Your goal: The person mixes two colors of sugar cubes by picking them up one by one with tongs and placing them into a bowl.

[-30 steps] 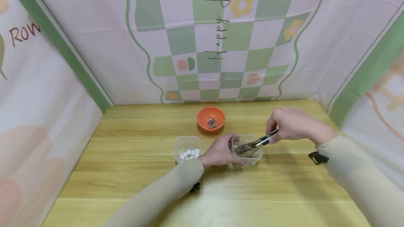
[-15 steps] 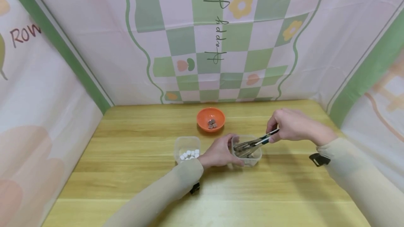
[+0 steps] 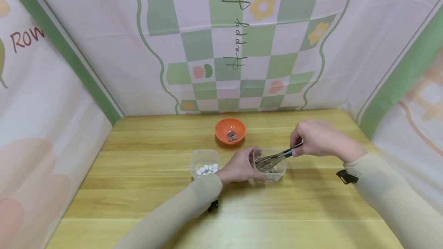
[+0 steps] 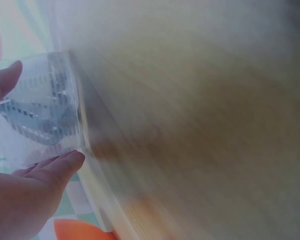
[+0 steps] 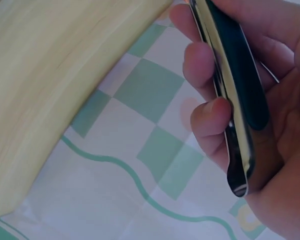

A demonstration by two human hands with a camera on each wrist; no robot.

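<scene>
The person's left hand [image 3: 240, 165] grips a clear container [image 3: 273, 178] on the wooden surface [image 3: 138, 187], thumb on the near side, fingers on the far one. The right hand [image 3: 318, 138] has its fingers curled round a pair of metal tongs [image 3: 279, 156] — their slotted ends slant down inside that container, and I can't tell whether they pinch anything. Close to the middle of the surface's far edge sits an orange bowl [image 3: 222, 128] with a few brown cubes [image 3: 232, 136] inside. Well in from the left edge stands a second tub [image 3: 194, 160] with white cubes [image 3: 207, 169] — partly hidden by the left sleeve [image 3: 204, 193].
</scene>
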